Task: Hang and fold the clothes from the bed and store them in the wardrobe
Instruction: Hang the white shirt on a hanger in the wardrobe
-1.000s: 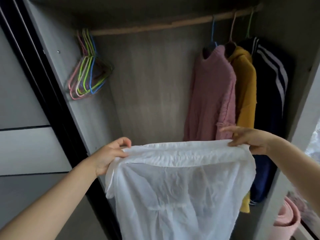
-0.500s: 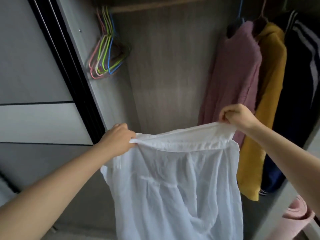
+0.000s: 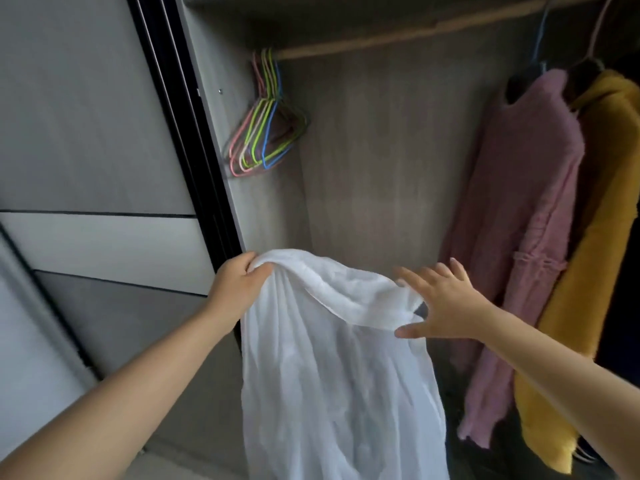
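The left hand [image 3: 239, 285] holds a white garment [image 3: 332, 368] in front of the open wardrobe [image 3: 374, 161]. Its grip is closed: fingers and thumb curl round a bunched upper corner of the cloth. The remainder of the garment hangs downward from that corner, with its top edge sagging toward the right.

The right hand [image 3: 446, 303] is beside the sagging top edge. Its grip is fully open, with fingers spread and straight and the thumb extended to the left. It holds nothing. The thumb lies at the edge of the cloth; contact cannot be confirmed.

Inside the wardrobe, a wooden rail [image 3: 415, 32] runs across the top. At the left end of the rail hangs a bundle of bare wire hangers [image 3: 266, 133] in pink, green, cream and blue, close against the left side wall. At the right end hang a pink knitted garment [image 3: 526, 237] and, just beside it to the right, a mustard-yellow garment [image 3: 595, 254], each on its own hanger. The middle section of the rail carries nothing.

To the left of the opening stands a grey sliding door [image 3: 86, 133] with a black edge frame.
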`<state>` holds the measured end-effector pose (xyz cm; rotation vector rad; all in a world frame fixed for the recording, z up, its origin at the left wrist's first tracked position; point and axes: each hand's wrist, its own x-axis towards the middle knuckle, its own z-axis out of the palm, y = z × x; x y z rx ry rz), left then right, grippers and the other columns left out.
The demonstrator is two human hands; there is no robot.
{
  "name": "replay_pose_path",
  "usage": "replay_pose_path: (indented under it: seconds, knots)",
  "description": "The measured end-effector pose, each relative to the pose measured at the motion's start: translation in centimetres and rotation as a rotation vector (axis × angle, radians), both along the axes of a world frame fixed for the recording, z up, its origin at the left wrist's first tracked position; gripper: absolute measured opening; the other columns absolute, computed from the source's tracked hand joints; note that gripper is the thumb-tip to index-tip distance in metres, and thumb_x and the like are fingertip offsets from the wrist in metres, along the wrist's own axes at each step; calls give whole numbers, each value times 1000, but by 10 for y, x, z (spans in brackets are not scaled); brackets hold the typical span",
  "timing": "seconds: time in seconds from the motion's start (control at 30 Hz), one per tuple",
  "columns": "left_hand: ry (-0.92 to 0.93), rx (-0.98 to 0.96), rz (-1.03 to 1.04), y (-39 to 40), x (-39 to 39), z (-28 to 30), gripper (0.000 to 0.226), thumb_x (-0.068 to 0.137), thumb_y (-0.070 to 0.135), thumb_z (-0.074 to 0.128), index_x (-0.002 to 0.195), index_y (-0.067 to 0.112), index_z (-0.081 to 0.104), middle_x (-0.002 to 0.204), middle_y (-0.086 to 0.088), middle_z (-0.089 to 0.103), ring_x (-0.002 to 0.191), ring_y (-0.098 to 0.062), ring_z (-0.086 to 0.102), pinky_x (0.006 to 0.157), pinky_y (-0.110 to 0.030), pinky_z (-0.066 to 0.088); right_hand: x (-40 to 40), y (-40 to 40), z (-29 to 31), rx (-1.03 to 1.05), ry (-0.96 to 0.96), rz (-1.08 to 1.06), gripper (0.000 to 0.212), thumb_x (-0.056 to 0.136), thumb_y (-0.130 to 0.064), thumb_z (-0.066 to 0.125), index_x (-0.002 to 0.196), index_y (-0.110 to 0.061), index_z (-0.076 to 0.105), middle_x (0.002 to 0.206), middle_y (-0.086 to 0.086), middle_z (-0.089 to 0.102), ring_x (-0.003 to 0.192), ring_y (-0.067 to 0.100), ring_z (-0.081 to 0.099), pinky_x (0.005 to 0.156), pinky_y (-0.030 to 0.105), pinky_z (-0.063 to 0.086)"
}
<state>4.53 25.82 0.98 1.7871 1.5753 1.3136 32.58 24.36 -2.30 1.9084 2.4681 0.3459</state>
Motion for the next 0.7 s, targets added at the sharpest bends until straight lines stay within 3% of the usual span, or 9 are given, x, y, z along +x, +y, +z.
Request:
replay_pose_path:
  seconds: [0.03, 0.1, 0.17, 0.3, 0.37, 0.43, 0.53, 0.63, 0.7]
  knots:
    - [-14, 17, 11, -2, 4, 5, 17, 90, 8, 49, 73, 4, 50, 59, -1, 36, 53, -13, 31, 48, -21, 24, -14, 1, -4, -18, 123, 75, 135, 30, -98, 8, 147, -31, 7, 140, -6, 36, 132, 20, 27, 113, 44, 10]
    - [-3, 77, -2, -5, 9, 19, 22, 87, 12, 51, 67, 6, 44, 57, 0, 32, 51, -10, 29, 45, -18, 22, -48, 2, -6, -150, 501, 261, 112, 55, -89, 40, 146, -30, 10, 141, -8, 35, 131, 15, 29, 112, 34, 15]
    - [38, 156, -8, -9, 14, 30, 28, 78, 24, 51, 59, 12, 34, 55, 3, 30, 48, -7, 27, 44, -19, 23, -80, 1, -9, -363, 836, 385, 78, 77, -47, 67, 141, -30, 26, 132, -9, 48, 121, 9, 43, 104, 19, 30]
    - [313, 223, 48, -12, 1, 46, 36, 81, 32, 49, 57, 16, 27, 56, 4, 33, 53, -10, 33, 50, -23, 24, -125, 14, -28, -496, 1090, 384, 26, 91, -19, 56, 113, -5, 60, 112, 8, 65, 101, 19, 62, 88, 24, 50]
    - [510, 242, 53, -5, -16, 58, 35, 70, 49, 36, 58, 18, 26, 61, 4, 37, 65, -17, 38, 57, -29, 24, -137, 30, -28, -592, 1270, 355, 27, 92, -17, 52, 103, 4, 63, 103, 20, 66, 94, 29, 64, 89, 39, 51]
    - [729, 278, 130, 6, -36, 71, 44, 65, 61, 25, 61, 17, 26, 72, -1, 46, 76, -21, 41, 60, -31, 18, -141, 46, -18, -605, 1402, 344, 31, 81, -26, 54, 94, 0, 64, 91, 16, 65, 81, 23, 63, 77, 33, 51]
    - [982, 259, 361, 22, -68, 92, 41, 84, 50, 50, 68, 15, 37, 90, -10, 58, 93, -27, 52, 66, -31, 28, -142, 74, 8, -361, 1229, 381, 28, 74, -42, 51, 77, -14, 53, 77, -1, 55, 67, 9, 51, 63, 21, 40]
    - [1076, 254, 494, 42, -91, 108, 32, 86, 39, 56, 73, 13, 43, 93, -10, 62, 92, -29, 56, 63, -28, 31, -143, 111, 26, -365, 1060, 445, 38, 81, -45, 57, 91, -9, 57, 84, -3, 54, 76, 9, 51, 71, 22, 41]
    - [1041, 264, 510, 62, -101, 118, 35, 85, 33, 58, 67, 15, 34, 89, -13, 63, 87, -31, 58, 63, -29, 36, -148, 135, 42, -344, 1027, 456, 19, 89, -37, 56, 91, -19, 57, 89, -3, 55, 84, 8, 52, 78, 22, 43]
